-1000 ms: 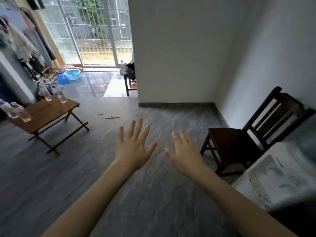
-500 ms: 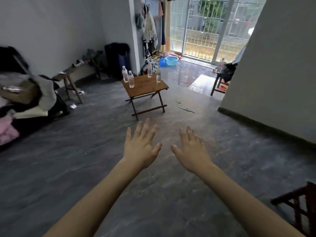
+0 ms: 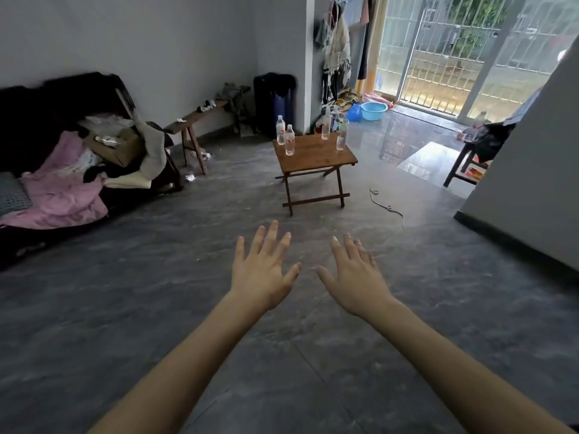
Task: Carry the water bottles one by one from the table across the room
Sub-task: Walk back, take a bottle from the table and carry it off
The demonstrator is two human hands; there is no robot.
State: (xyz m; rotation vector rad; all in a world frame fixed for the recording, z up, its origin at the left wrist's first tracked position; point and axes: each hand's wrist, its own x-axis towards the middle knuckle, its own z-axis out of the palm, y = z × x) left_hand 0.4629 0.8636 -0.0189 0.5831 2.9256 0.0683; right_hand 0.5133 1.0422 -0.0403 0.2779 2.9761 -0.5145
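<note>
While both arms reach forward over the grey floor (image 3: 125,308), the left hand (image 3: 261,277) has its fingers (image 3: 266,234) spread wide and holds nothing. Ahead, four water bottles (image 3: 289,140) stand upright on the wooden counter (image 3: 313,156). The right hand (image 3: 357,281) is also spread and empty.

Both forearms are cut by the bottom edge, so the elbows do not show. The labels on the four bottles (image 3: 289,140) are too small to read, and their water level cannot be told. A fifth bottle (image 3: 478,119) at the right is blurred, and the grey wall (image 3: 529,158) hides part of the dark chair (image 3: 466,161) under it. The sofa (image 3: 47,145) is cut by the left edge; its heap of clothes (image 3: 62,183) hides the seat. The hanging clothes (image 3: 336,48) are cut at the top.
</note>
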